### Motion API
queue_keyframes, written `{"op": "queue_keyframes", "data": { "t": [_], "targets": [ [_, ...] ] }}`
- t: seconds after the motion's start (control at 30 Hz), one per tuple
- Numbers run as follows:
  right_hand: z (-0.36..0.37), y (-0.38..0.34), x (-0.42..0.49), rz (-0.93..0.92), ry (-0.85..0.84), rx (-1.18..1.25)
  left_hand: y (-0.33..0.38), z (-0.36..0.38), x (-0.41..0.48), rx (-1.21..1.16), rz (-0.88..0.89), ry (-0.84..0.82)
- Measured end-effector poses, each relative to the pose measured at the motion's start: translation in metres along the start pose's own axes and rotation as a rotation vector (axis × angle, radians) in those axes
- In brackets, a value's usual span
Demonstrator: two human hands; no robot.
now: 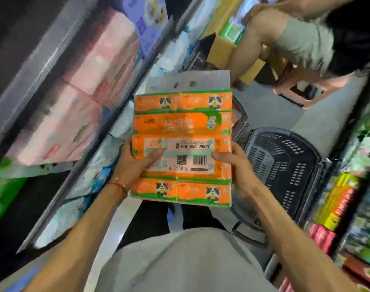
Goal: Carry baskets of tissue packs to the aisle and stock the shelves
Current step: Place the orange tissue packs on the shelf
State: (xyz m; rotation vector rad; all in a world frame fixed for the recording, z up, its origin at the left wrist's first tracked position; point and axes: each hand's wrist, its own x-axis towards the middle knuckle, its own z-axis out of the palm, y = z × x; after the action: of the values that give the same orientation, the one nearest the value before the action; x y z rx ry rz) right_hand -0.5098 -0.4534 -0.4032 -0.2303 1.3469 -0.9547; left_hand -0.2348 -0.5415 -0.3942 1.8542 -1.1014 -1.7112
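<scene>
An orange tissue pack (182,123) with panda pictures and a clear handle flap is held flat in front of my chest, barcode side up. My left hand (135,163) grips its left edge, thumb lying across the label. My right hand (236,165) grips its right edge, thumb on top near the barcode. Just right of the pack, a dark plastic basket (285,165) stands on the aisle floor and looks bare inside. A second basket's rim (240,121) shows behind the pack.
Shelves on the left (78,85) hold pink and pale blue tissue packs. Shelves on the right (348,207) carry green, yellow and red goods. Another person (302,39) bends over by a pink stool (295,91) and cardboard boxes (220,49) at the far end.
</scene>
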Motion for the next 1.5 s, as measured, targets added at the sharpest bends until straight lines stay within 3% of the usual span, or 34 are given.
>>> {"op": "queue_keyframes", "data": {
  "t": [0.13,0.3,0.73,0.8,0.9,0.93,0.97,1.1,1.17,1.3,1.4,1.5],
  "targets": [
    [0.019,-0.026,-0.015,-0.053,-0.143,-0.094,0.000,-0.017,-0.049,-0.310,-0.024,0.012],
    [0.048,-0.042,-0.042,-0.104,-0.321,-0.235,-0.015,-0.026,-0.117,-0.434,0.064,0.169],
    [0.124,-0.006,-0.181,-0.256,-0.619,-0.461,-0.085,-0.065,-0.315,-0.465,0.239,0.537],
    [0.136,-0.001,-0.205,-0.315,-0.627,-0.479,-0.090,-0.068,-0.338,-0.484,0.246,0.648],
    [0.155,0.008,-0.235,-0.457,-0.602,-0.559,-0.097,-0.063,-0.369,-0.405,0.281,0.970],
    [0.161,0.011,-0.244,-0.512,-0.583,-0.595,-0.095,-0.058,-0.381,-0.393,0.321,0.995],
    [0.166,0.013,-0.251,-0.558,-0.566,-0.637,-0.090,-0.049,-0.394,-0.420,0.364,0.945],
    [0.181,0.022,-0.279,-0.683,-0.647,-0.875,-0.064,-0.015,-0.426,-0.696,0.393,0.458],
    [0.181,0.022,-0.286,-0.669,-0.789,-0.924,-0.062,-0.012,-0.429,-0.696,0.457,0.440],
    [0.174,0.022,-0.298,-0.491,-1.122,-0.778,-0.069,-0.021,-0.430,-0.816,0.547,0.539],
    [0.172,0.040,-0.309,-0.549,-1.153,-0.765,-0.074,-0.027,-0.434,-0.949,0.564,0.459],
    [0.170,0.051,-0.308,-0.656,-1.144,-0.903,-0.078,-0.032,-0.440,-0.980,0.514,0.423]
  ]
}}
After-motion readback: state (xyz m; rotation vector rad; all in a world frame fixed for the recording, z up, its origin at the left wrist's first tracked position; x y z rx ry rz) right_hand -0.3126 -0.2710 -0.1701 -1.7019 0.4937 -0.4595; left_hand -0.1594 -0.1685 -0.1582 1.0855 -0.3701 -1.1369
